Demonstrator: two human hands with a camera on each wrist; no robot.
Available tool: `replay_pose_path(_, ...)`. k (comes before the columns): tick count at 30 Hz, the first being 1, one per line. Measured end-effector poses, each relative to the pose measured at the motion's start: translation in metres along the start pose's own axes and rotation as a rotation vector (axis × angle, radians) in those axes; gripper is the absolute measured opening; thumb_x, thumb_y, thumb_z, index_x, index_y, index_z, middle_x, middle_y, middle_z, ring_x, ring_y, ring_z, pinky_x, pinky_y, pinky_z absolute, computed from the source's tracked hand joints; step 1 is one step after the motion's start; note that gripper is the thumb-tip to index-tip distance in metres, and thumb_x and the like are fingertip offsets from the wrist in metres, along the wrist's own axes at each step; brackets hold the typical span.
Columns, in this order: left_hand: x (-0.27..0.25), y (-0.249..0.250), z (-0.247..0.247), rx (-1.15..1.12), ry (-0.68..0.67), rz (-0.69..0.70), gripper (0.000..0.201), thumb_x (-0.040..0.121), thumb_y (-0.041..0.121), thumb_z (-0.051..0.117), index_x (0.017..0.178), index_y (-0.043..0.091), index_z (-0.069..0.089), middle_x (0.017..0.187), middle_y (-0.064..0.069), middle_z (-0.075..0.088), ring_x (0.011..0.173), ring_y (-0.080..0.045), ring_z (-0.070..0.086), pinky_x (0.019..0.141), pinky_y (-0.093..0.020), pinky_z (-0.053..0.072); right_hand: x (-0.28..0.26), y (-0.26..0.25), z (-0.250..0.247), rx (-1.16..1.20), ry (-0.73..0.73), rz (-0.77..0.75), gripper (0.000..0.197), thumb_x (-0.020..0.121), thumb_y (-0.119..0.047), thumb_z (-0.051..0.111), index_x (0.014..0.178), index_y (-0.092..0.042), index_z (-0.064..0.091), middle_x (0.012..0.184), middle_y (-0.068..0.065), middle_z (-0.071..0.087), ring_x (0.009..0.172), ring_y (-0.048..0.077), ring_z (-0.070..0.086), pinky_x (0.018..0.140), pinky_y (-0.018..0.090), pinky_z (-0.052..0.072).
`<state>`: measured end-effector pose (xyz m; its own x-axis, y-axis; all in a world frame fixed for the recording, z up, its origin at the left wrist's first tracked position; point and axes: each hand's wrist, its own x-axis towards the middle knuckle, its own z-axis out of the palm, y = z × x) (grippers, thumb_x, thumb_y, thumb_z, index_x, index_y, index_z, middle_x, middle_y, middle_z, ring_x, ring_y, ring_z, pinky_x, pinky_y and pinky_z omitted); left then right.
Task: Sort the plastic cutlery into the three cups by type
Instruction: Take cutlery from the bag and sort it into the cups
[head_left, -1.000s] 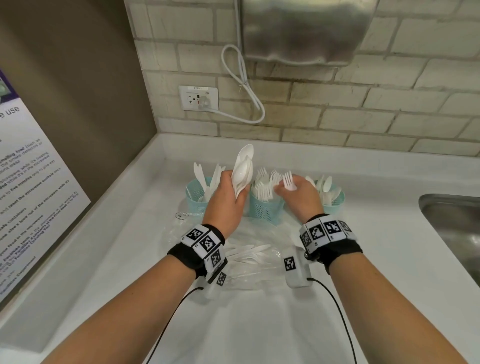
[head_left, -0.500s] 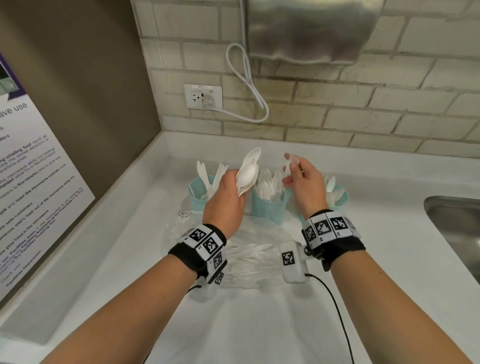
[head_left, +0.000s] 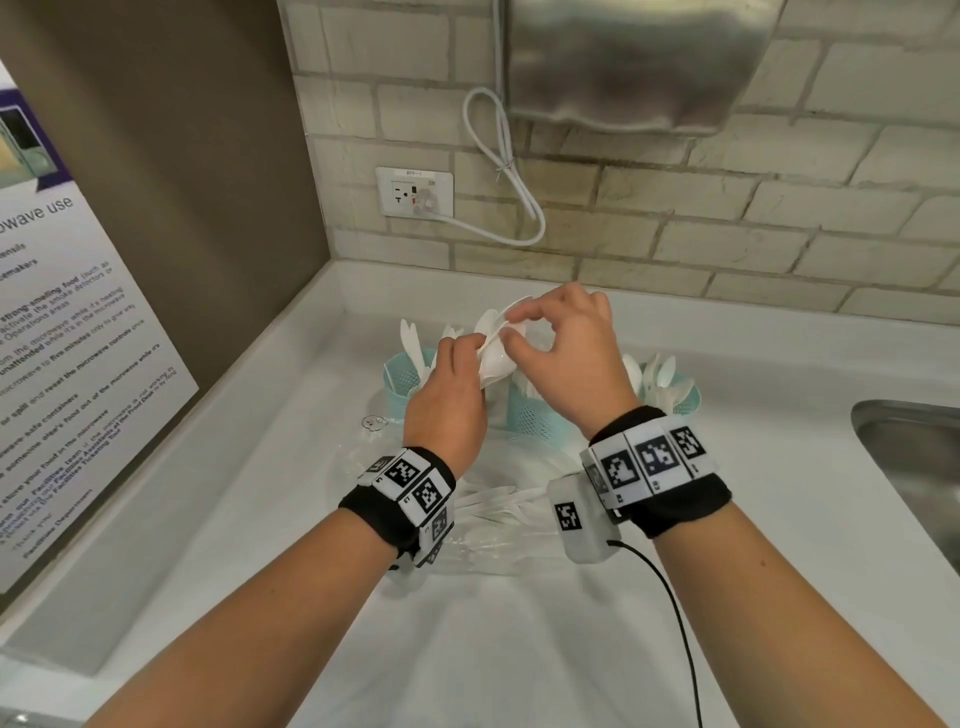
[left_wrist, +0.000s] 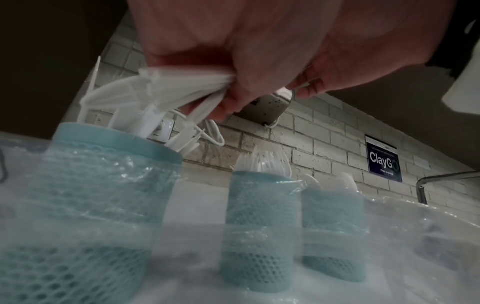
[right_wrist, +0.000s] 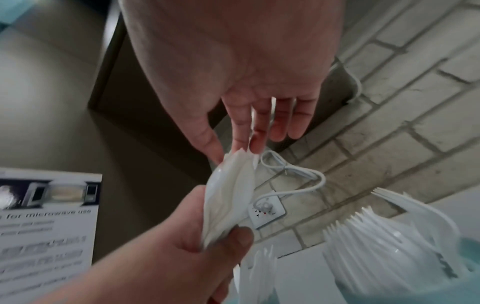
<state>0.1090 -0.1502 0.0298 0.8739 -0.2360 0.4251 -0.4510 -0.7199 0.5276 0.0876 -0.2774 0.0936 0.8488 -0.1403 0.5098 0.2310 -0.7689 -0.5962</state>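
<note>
My left hand (head_left: 457, 379) grips a bunch of white plastic spoons (head_left: 496, 358) by the handles, bowls up, above the gap between the left and middle cups. The thumb and forefinger of my right hand (head_left: 563, 353) pinch the bowl of the top spoon (right_wrist: 231, 174). Three teal mesh cups stand in a row at the back: the left cup (head_left: 402, 376) holds knives, the middle cup (head_left: 535, 418) holds forks (right_wrist: 384, 244), and the right cup (head_left: 683, 402) holds spoons. The handles (left_wrist: 192, 88) fan out below my left fingers.
A clear plastic bag (head_left: 498, 512) with more white cutlery lies on the white counter under my wrists. A steel sink (head_left: 914, 467) is at the right. A wall socket (head_left: 414, 191) with a looped cable and a metal dispenser (head_left: 634, 62) are on the brick wall. A poster (head_left: 67, 364) leans at the left.
My right hand let go of the forks at the middle cup, then moved up and left to pinch the spoons. My left hand kept its grip and rose slightly.
</note>
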Motion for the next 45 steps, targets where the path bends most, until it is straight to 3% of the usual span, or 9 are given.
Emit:
replay_pose_path(11, -0.002, -0.023, -0.007, -0.474, -0.05, -0.075, 0.025, 0.095, 0.014, 0.054, 0.116, 0.019, 0.041, 0.103, 0.005, 0.054, 0.092, -0.014, 0.054, 0.082, -0.026, 0.045, 0.012, -0.037, -0.009, 0.221, 0.12, -0.108, 0.008, 0.094, -0.023, 0.051, 0.092, -0.018, 0.056, 0.093, -0.005, 0.049, 0.094, 0.019, 0.049, 0.083, 0.031, 0.044)
replay_pose_path(16, -0.002, -0.032, -0.017, -0.661, 0.055, -0.223, 0.016, 0.096, 0.015, 0.051, 0.107, 0.018, 0.04, 0.087, 0.012, 0.05, 0.076, -0.005, 0.05, 0.066, -0.006, 0.041, 0.024, -0.072, -0.042, 0.633, 0.278, -0.192, 0.008, 0.098, -0.014, 0.043, 0.092, -0.019, 0.045, 0.089, 0.007, 0.055, 0.069, 0.028, 0.061, 0.063, 0.034, 0.054)
replay_pose_path(20, -0.003, -0.042, -0.03, -0.804, 0.126, -0.258, 0.015, 0.097, 0.019, 0.049, 0.111, 0.02, 0.042, 0.082, 0.006, 0.052, 0.069, -0.005, 0.048, 0.068, -0.018, 0.041, 0.029, -0.068, -0.037, 0.57, 0.398, -0.201, 0.004, 0.098, -0.013, 0.042, 0.094, -0.013, 0.043, 0.084, -0.003, 0.053, 0.069, 0.03, 0.063, 0.062, 0.031, 0.053)
replay_pose_path(24, -0.001, -0.042, -0.038, -0.945, 0.134, -0.289, 0.024, 0.099, 0.02, 0.047, 0.116, 0.003, 0.046, 0.069, 0.006, 0.043, 0.053, -0.001, 0.04, 0.051, -0.017, 0.036, 0.022, -0.039, 0.011, 0.362, 0.175, 0.033, 0.008, 0.096, -0.023, 0.049, 0.093, -0.016, 0.05, 0.077, -0.012, 0.055, 0.07, 0.025, 0.062, 0.071, 0.048, 0.054)
replay_pose_path(31, -0.002, -0.031, -0.043, -0.924, 0.113, -0.215, 0.022, 0.083, 0.002, 0.069, 0.094, 0.005, 0.049, 0.066, 0.005, 0.049, 0.052, 0.003, 0.049, 0.052, -0.01, 0.041, 0.006, -0.006, 0.064, -0.126, -0.235, 0.013, 0.021, 0.093, -0.028, 0.052, 0.103, -0.025, 0.07, 0.108, -0.001, 0.064, 0.103, 0.023, 0.047, 0.091, 0.034, 0.04)
replay_pose_path(33, 0.0, -0.03, -0.041, -0.891, 0.116, -0.213, 0.02, 0.082, -0.001, 0.068, 0.09, 0.006, 0.051, 0.063, 0.008, 0.05, 0.051, 0.004, 0.05, 0.053, -0.009, 0.04, 0.009, -0.008, 0.06, -0.087, -0.238, 0.027, 0.029, 0.097, -0.031, 0.044, 0.115, -0.027, 0.067, 0.114, 0.001, 0.061, 0.107, 0.023, 0.044, 0.095, 0.032, 0.036)
replay_pose_path(38, 0.003, -0.025, -0.03, -0.808, 0.014, -0.203, 0.016, 0.086, 0.01, 0.066, 0.078, 0.016, 0.054, 0.055, 0.007, 0.048, 0.046, -0.004, 0.045, 0.05, -0.018, 0.039, 0.006, -0.031, 0.027, 0.616, -0.064, 0.005, 0.032, 0.099, -0.041, 0.038, 0.127, -0.038, 0.052, 0.125, -0.007, 0.061, 0.115, 0.011, 0.056, 0.098, 0.032, 0.046)
replay_pose_path(42, 0.008, 0.0, -0.02, -0.79, -0.105, -0.17, 0.02, 0.09, 0.012, 0.061, 0.072, 0.016, 0.055, 0.052, 0.003, 0.05, 0.042, -0.003, 0.047, 0.048, -0.017, 0.041, 0.001, -0.025, 0.009, 0.536, -0.111, -0.014, 0.027, 0.099, -0.029, 0.044, 0.116, -0.027, 0.065, 0.108, -0.009, 0.068, 0.106, 0.001, 0.059, 0.092, 0.021, 0.045)
replay_pose_path(45, 0.015, 0.019, -0.01, -0.816, -0.16, -0.159, 0.018, 0.091, 0.009, 0.059, 0.074, 0.014, 0.054, 0.054, 0.002, 0.049, 0.041, 0.0, 0.045, 0.046, -0.017, 0.039, -0.009, -0.008, 0.0, 0.418, -0.13, 0.03, 0.037, 0.098, -0.042, 0.038, 0.126, -0.029, 0.059, 0.12, -0.011, 0.061, 0.117, 0.006, 0.046, 0.099, 0.016, 0.033)
